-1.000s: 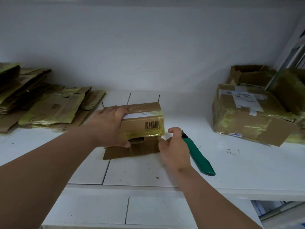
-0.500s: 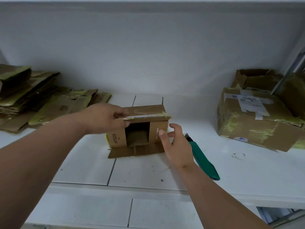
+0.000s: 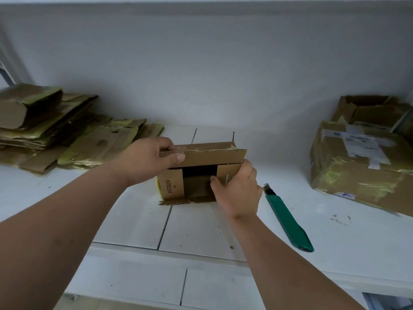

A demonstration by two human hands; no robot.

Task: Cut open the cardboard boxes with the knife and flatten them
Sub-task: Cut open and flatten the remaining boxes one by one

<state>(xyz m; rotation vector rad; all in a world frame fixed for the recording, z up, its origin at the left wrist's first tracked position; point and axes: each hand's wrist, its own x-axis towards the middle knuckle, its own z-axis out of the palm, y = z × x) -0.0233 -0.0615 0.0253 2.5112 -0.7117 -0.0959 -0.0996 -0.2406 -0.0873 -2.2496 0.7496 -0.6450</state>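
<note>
A small brown cardboard box (image 3: 172,185) marked HT009 stands on the white tiled counter (image 3: 134,220) with its near end open toward me. My left hand (image 3: 145,162) pinches the upper flap at its left end and holds it lifted. My right hand (image 3: 237,191) grips the right inner flap, thumb inside the opening. The green utility knife (image 3: 288,218) lies on the counter just right of my right hand, untouched, blade end pointing away from me.
A pile of flattened cardboard (image 3: 67,139) covers the counter's left side. At the right stand a taped box (image 3: 362,166) with a white label and an opened box (image 3: 368,108) behind it. A white wall (image 3: 201,74) backs the counter.
The near end of the small box has been opened: my left hand lifted the upper flap and my right hand moved from beside the knife onto the right inner flap.
</note>
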